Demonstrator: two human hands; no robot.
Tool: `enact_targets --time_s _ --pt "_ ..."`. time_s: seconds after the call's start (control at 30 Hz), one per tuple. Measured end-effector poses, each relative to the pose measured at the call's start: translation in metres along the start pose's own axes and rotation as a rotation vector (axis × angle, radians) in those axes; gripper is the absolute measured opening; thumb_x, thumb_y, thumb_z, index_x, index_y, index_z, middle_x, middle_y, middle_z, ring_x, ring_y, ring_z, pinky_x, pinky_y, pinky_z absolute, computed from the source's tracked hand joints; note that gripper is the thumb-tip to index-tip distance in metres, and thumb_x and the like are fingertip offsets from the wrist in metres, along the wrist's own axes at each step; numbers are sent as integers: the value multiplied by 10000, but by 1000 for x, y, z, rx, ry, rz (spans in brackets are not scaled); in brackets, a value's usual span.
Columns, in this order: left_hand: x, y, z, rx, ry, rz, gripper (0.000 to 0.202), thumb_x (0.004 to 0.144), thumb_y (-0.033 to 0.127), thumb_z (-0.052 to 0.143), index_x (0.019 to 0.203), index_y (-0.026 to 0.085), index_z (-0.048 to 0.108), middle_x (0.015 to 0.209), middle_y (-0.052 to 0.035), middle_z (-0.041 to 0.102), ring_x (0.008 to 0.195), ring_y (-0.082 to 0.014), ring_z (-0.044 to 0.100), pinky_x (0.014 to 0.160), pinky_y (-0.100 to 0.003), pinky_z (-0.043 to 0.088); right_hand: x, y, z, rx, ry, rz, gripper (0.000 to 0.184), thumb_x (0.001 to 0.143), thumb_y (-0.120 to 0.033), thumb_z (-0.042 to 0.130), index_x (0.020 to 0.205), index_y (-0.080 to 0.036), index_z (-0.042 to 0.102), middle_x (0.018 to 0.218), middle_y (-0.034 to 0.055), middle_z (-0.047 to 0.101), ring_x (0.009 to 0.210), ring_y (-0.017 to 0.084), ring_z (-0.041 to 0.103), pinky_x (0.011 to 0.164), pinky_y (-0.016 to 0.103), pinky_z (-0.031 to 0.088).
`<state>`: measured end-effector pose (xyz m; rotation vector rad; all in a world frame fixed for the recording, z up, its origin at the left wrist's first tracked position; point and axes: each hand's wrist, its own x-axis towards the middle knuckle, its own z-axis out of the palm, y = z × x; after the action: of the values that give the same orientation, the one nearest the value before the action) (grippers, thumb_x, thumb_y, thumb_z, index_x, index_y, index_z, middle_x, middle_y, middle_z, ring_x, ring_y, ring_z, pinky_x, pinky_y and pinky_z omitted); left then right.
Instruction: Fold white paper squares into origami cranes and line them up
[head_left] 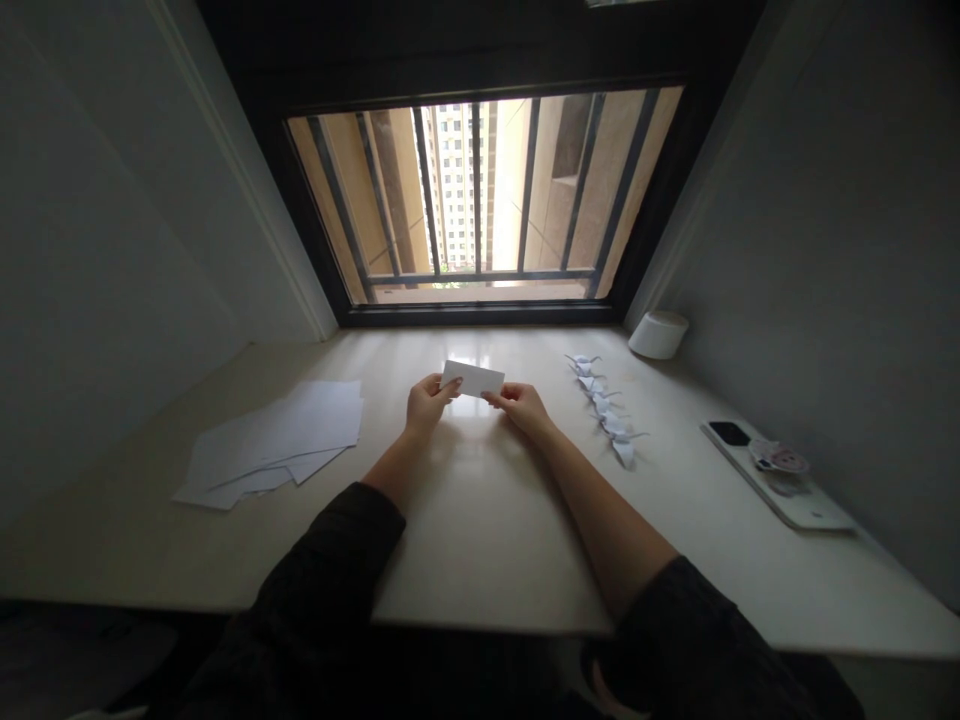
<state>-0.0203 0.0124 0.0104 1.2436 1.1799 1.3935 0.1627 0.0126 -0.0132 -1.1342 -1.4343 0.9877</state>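
Note:
Between my two hands is a small white rectangular piece of paper (474, 379), raised over the pale tabletop and tilted a little down to the right. My left hand (429, 404) pinches its left end, thumb on the near face. The right end is pinched by my right hand (523, 406), with the thumb and forefinger at the lower corner. The fingers behind the paper are partly hidden. To the right of my right hand, several folded paper cranes (602, 405) stand in a slanting row.
Loose white sheets (277, 440) lie overlapping on the left. At the right wall are a white cup-like object (658, 334) and a phone (776, 478) with a round grip on its back. A barred window (480, 200) is behind the tabletop (480, 540), whose front edge is near me.

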Motion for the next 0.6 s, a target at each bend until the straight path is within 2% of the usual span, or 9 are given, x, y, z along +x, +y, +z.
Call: enact_targets --time_s 0.1,0.23,0.43,0.6 --pt "-3 -2 3 -68 -60 -39 413 556 439 778 837 150 688 777 -83 698 751 -190 638 707 -301 469 -2 -2 4 55 67 1 440 608 -602 652 589 -163 645 601 39 634 591 157 552 564 265 377" --pt "-7 -7 6 0 -152 -6 335 607 421 745 818 162 716 856 -98 705 817 -197 629 722 -300 464 -4 -5 9 106 103 -3 424 618 -588 658 574 -167 638 623 48 650 636 169 577 587 265 387" --pt "-8 -1 8 -32 -107 -78 297 561 392 769 740 161 718 783 -84 704 795 -202 630 706 -302 469 -3 -4 10 86 61 16 405 604 -566 681 604 -161 676 648 56 673 623 172 582 616 283 410" --pt "-2 7 -1 -99 -1 -128 303 544 396 781 708 154 701 772 -96 700 834 -218 643 731 -310 467 2 5 7 90 95 32 360 589 -527 706 607 -168 689 634 51 672 634 186 590 657 305 424"
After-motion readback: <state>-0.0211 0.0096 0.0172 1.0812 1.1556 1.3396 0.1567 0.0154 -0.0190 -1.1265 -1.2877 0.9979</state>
